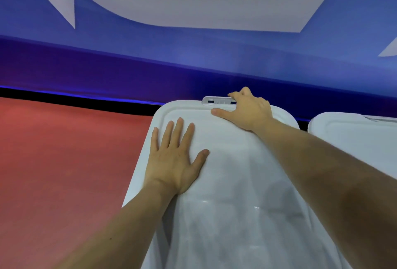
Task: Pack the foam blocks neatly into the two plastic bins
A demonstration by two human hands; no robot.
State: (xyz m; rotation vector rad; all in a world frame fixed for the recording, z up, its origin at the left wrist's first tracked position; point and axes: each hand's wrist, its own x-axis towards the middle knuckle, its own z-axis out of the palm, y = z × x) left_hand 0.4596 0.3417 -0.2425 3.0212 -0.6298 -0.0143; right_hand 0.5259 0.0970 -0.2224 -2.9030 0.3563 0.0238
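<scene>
I'm facing a blue fabric backdrop wall (214,54) with large pale grey printed shapes (193,0). A black strip (75,100) is running along its base. I'm looking down at flat red carpet flooring (64,161) on my left.

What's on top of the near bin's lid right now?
The left hand lies flat on the lid; the right hand curls over the far-edge latch. The bin's contents aren't clearly visible.

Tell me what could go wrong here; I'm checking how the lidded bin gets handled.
The right hand has fingers curled at the far-edge latch; they could get pinched if it snaps. The left hand presses flat near the lid's left edge, so the translucent panel might flex or the bin tip.
</scene>
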